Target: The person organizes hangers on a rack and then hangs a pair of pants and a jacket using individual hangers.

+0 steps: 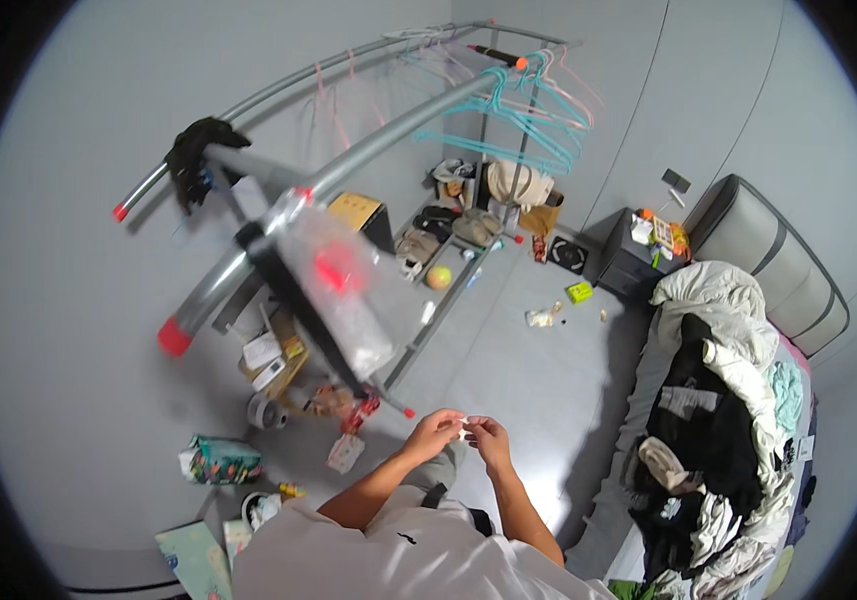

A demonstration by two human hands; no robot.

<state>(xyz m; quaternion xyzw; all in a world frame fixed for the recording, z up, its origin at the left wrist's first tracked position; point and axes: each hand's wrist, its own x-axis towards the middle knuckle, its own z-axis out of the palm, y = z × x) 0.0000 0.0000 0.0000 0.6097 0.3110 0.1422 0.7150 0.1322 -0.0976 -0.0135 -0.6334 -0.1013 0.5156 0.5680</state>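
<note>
In front of my white shirt, my left hand point(434, 434) and my right hand point(488, 440) meet with fingertips close together. Both are closed in a pinch on a small white item point(463, 431) between them. It is too small and too covered by the fingers to name. Ahead and to the left of my hands stands a grey metal clothes rack point(388, 135). A clear plastic bag point(333, 280) with something red in it hangs from the rack's near end. Turquoise hangers point(523, 120) hang farther along its bar.
At the right, a bed point(603, 520) carries heaped clothes point(698, 430). A dark nightstand point(628, 258) stands by its headboard. Shoes point(473, 228) line the rack's base. Crumpled wrappers point(543, 316) and a green packet point(579, 292) lie on the floor. A patterned bag point(223, 460) sits at the left.
</note>
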